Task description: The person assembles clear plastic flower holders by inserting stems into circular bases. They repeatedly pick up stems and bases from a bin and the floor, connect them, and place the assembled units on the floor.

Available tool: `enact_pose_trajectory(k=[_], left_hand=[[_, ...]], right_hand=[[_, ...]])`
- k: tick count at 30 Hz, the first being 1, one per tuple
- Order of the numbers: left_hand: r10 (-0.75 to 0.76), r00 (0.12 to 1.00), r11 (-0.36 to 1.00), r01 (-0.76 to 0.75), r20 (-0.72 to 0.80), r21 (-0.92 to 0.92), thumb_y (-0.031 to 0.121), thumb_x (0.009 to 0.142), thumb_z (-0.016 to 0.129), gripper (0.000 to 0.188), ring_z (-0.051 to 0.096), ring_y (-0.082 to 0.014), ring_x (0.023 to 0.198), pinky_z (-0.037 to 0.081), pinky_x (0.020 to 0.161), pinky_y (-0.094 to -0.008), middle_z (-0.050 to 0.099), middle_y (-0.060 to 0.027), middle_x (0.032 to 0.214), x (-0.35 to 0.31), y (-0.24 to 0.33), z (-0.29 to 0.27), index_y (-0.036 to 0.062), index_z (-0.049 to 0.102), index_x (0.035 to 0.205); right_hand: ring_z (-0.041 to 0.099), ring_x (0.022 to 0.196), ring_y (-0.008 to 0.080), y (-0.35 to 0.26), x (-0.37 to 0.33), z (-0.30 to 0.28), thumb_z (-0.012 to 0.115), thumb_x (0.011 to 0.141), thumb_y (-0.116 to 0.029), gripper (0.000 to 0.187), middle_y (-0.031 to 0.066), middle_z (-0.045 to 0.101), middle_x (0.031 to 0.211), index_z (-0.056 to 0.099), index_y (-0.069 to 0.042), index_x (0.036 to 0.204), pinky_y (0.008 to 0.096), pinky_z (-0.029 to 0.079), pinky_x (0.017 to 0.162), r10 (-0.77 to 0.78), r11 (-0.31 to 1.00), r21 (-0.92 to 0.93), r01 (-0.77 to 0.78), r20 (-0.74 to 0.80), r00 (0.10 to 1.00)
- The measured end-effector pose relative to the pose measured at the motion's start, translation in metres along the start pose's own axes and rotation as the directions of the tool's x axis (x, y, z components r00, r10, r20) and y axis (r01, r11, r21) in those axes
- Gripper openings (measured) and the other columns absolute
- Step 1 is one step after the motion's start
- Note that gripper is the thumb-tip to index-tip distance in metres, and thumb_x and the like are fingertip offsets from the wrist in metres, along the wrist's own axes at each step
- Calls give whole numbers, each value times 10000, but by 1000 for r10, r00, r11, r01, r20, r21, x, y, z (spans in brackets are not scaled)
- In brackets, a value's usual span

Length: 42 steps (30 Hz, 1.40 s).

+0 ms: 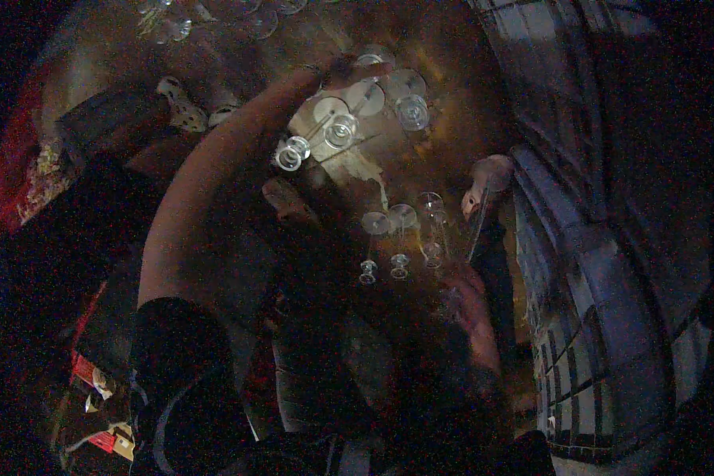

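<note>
The scene is dark and grainy. My left arm reaches far forward, and my left hand is closed at a clear glass piece with a round rim. Just nearer stand several similar glass pieces, with flat discs, thin stems and small thick ends, over a pale patch of floor. My right hand is low on the right, dim and blurred, beside a nearer row of slim-stemmed glass pieces. Whether its fingers hold anything cannot be made out.
More glassware lies at the far left. A person's spotted pale shoe is left of my arm. Bare feet flank the glass pieces. Dark, grid-patterned wrapped stacks line the right. Red and tan boxes sit lower left.
</note>
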<state>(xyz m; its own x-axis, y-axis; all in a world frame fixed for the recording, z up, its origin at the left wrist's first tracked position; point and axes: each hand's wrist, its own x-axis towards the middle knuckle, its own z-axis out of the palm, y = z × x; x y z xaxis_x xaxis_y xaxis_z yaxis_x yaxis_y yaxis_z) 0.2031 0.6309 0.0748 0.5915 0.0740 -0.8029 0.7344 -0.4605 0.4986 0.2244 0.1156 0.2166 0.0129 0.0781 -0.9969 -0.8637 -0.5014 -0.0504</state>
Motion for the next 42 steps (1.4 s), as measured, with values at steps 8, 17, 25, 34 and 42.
enact_pose_trajectory(k=[8,17,25,34,42], left_hand=[[-59,990,983,79,128,-163,445,924,610,527,562,-338,1139,474,940,-445,588,-196,1243,2,-36,-1,70,564,1292],[-157,984,867,177,81,-466,468,946,567,529,566,-289,1131,478,930,-430,607,-148,1233,-5,-90,-1,69,571,1294],[-283,953,657,112,-106,-746,449,966,540,502,570,-246,1107,479,919,-410,630,-104,1192,-106,-155,2,59,585,1278],[-437,896,481,155,-83,-863,415,887,648,499,583,-295,1054,486,899,-406,640,-131,1070,-321,-149,148,46,618,1223],[-134,971,989,120,-200,-83,462,764,779,605,595,-319,925,504,826,-413,616,-153,928,-334,-85,271,54,645,1191]], right_hand=[[609,1068,205,3,8,-4,719,807,-137,407,49,646,1149,618,-57,1193,323,474,929,-55,995,-81,56,16,998],[649,892,188,-15,3,12,714,815,-143,341,38,660,1020,626,-87,1139,323,518,764,-23,999,-47,22,-39,999],[634,917,188,-20,13,13,714,807,-163,374,44,642,999,601,-83,1154,336,532,716,-73,997,-36,71,-50,996],[592,863,139,-58,-9,18,674,824,-242,338,16,627,997,615,-97,1123,287,475,728,-194,956,-219,197,37,980],[578,833,128,-57,7,35,658,806,-219,336,-4,610,949,612,-98,1116,278,456,737,-185,959,-214,186,25,982]])
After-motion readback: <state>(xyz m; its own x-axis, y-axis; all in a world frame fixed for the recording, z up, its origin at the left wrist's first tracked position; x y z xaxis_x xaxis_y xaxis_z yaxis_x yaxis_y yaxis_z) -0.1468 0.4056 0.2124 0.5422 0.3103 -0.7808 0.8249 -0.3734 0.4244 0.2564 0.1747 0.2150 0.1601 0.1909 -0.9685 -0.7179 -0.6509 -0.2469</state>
